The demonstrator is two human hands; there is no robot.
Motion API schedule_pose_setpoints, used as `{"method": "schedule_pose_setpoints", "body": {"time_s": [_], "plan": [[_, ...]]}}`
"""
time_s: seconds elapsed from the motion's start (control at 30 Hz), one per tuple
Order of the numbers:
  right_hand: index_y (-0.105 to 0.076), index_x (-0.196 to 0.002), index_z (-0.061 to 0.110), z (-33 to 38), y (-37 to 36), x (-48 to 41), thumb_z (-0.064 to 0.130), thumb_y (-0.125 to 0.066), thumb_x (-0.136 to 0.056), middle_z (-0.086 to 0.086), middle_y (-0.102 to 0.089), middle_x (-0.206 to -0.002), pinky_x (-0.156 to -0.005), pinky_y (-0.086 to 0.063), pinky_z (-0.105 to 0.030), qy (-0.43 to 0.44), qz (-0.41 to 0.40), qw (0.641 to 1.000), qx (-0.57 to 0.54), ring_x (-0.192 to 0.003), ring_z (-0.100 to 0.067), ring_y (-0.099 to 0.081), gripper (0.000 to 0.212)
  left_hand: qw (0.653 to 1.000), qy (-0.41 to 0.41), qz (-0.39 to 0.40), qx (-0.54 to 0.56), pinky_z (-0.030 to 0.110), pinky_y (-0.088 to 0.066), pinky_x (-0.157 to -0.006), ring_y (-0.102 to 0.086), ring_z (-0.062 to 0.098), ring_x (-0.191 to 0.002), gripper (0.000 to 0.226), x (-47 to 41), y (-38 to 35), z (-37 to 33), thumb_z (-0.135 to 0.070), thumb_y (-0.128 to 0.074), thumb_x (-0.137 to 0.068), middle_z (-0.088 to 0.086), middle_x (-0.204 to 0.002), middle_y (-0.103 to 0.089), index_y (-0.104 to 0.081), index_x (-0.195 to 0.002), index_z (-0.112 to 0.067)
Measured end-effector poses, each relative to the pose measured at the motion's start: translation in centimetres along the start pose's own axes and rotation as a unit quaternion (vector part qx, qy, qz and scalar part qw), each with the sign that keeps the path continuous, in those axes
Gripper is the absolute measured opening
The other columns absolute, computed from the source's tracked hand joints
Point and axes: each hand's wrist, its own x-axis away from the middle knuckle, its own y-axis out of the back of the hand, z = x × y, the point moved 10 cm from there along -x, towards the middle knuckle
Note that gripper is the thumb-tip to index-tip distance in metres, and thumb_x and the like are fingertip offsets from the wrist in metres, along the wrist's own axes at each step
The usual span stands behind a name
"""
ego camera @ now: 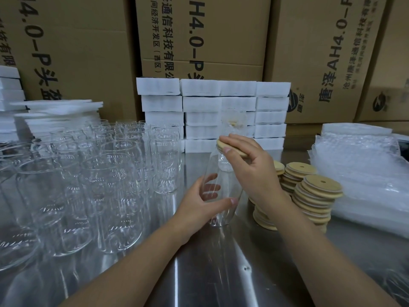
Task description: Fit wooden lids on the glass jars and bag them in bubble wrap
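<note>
Clear glass jar (218, 196) stands on the steel table (221, 273), centre, tilted slightly. Left hand (199, 204) wraps its lower body, thumb in front. Right hand (250, 165) pinches a wooden lid (230, 148) onto the mouth. Lid stacks (314, 196) just right; empty jars (99, 173) left; bubble-wrap bags (365, 173) far right.

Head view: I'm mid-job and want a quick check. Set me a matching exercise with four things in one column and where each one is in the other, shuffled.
Things:
1. tilted jar
2. single wooden lid
3. lid stacks
4. bubble wrap bags

Places:
A. pinched by the right hand at the jar's mouth
B. piled at the far right
C. gripped by the left hand
D. stacked just right of the right wrist

Pairs: 1-C, 2-A, 3-D, 4-B
</note>
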Motion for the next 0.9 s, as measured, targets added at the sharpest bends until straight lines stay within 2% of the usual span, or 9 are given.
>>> {"method": "schedule_pose_setpoints", "body": {"time_s": [0.2, 0.33, 0.43, 0.5, 0.6, 0.63, 0.7, 0.77, 0.9], "plan": [[-0.069, -0.101, 0.038, -0.3, 0.2, -0.1, 0.028, -0.064, -0.089, 0.008, -0.065, -0.115, -0.100, -0.047, -0.040, 0.001, -0.019, 1.000, -0.017, -0.114, -0.006, -0.057, 0.016, 1.000, -0.003, -0.004, 0.000, 0.034, -0.057, -0.087, -0.060, 0.003, -0.107, 0.074, 0.0, 0.1, 0.0, -0.037, -0.081, -0.055, -0.007, -0.116, -0.061, -0.051, -0.122, -0.038], [-0.070, -0.109, 0.031, -0.3, 0.0, 0.0, 0.030, -0.062, -0.090, 0.007, -0.064, -0.119, -0.101, -0.046, -0.036, -0.005, -0.012, 1.000, -0.002, -0.116, -0.003, -0.055, 0.021, 1.000, -0.010, -0.001, 0.000, 0.030, -0.057, -0.084, -0.060, 0.002, -0.106, 0.076, -0.1, 0.1, 0.1, -0.042, -0.083, -0.051, -0.008, -0.118, -0.061, -0.051, -0.120, -0.041], [-0.068, -0.115, 0.033, 0.1, -0.2, 0.1, 0.040, -0.055, -0.093, 0.014, -0.060, -0.123, -0.106, -0.041, -0.033, -0.010, 0.015, 0.999, 0.028, -0.120, 0.001, -0.049, 0.026, 1.000, -0.005, 0.002, 0.003, 0.035, -0.058, -0.084, -0.061, 0.003, -0.106, 0.080, -0.2, 0.2, 0.4, -0.052, -0.082, -0.043, -0.009, -0.117, -0.062, -0.052, -0.117, -0.044], [-0.062, -0.123, 0.033, 0.4, 0.7, -0.1, 0.051, -0.037, -0.096, 0.018, -0.056, -0.127, -0.106, -0.033, -0.023, -0.006, 0.033, 0.998, 0.060, -0.123, 0.005, -0.043, 0.041, 1.000, -0.004, 0.003, 0.014, 0.035, -0.059, -0.081, -0.063, 0.003, -0.105, 0.081, -0.2, 0.3, 0.5, -0.053, -0.083, -0.041, -0.008, -0.117, -0.064, -0.054, -0.116, -0.044], [-0.059, -0.125, 0.030, 1.2, 7.6, -1.6, 0.041, -0.033, -0.100, 0.023, -0.054, -0.116, -0.088, -0.031, -0.005, -0.017, -0.095, 0.990, 0.102, -0.104, 0.019, -0.042, 0.037, 0.999, -0.005, 0.002, 0.031, 0.028, -0.057, -0.068, -0.065, 0.003, -0.101, 0.080, -0.2, 0.1, 0.2, -0.053, -0.082, -0.041, -0.007, -0.115, -0.065, -0.055, -0.116, -0.041], [-0.059, -0.124, 0.027, 1.4, 10.5, -2.0, 0.035, -0.037, -0.100, 0.016, -0.057, -0.116, -0.087, -0.035, -0.010, -0.027, -0.145, 0.977, 0.153, -0.100, 0.014, -0.046, 0.033, 0.999, -0.002, 0.002, 0.038, 0.027, -0.056, -0.065, -0.066, 0.006, -0.102, 0.080, -0.2, 0.1, 0.2, -0.052, -0.082, -0.041, -0.006, -0.115, -0.065, -0.055, -0.116, -0.040], [-0.059, -0.124, 0.024, 0.9, 15.2, -3.1, 0.027, -0.043, -0.095, 0.000, -0.062, -0.119, -0.093, -0.044, -0.035, -0.075, -0.178, 0.933, 0.305, -0.106, -0.013, -0.055, 0.033, 0.999, 0.004, 0.003, 0.047, 0.026, -0.055, -0.061, -0.066, 0.011, -0.103, 0.076, -0.2, 0.0, 0.2, -0.046, -0.084, -0.047, -0.003, -0.115, -0.064, -0.054, -0.116, -0.038], [-0.058, -0.124, 0.020, -1.5, 18.7, -3.9, 0.025, -0.048, -0.092, -0.009, -0.062, -0.122, -0.095, -0.044, -0.046, -0.173, -0.130, 0.875, 0.433, -0.110, -0.032, -0.055, 0.035, 0.999, 0.003, 0.002, 0.049, 0.026, -0.056, -0.061, -0.066, 0.010, -0.101, 0.066, -0.3, 0.1, 0.1, -0.039, -0.082, -0.055, -0.003, -0.116, -0.063, -0.054, -0.115, -0.038], [-0.053, -0.128, 0.009, -8.1, 22.8, -1.8, 0.038, -0.056, -0.091, -0.014, -0.050, -0.137, -0.105, -0.036, -0.048, -0.383, 0.022, 0.729, 0.567, -0.124, -0.037, -0.045, 0.047, 0.999, -0.002, 0.002, 0.052, 0.026, -0.056, -0.061, -0.067, 0.008, -0.098, 0.063, -0.3, 0.1, 0.0, -0.039, -0.079, -0.057, -0.005, -0.115, -0.063, -0.053, -0.114, -0.039]]}}
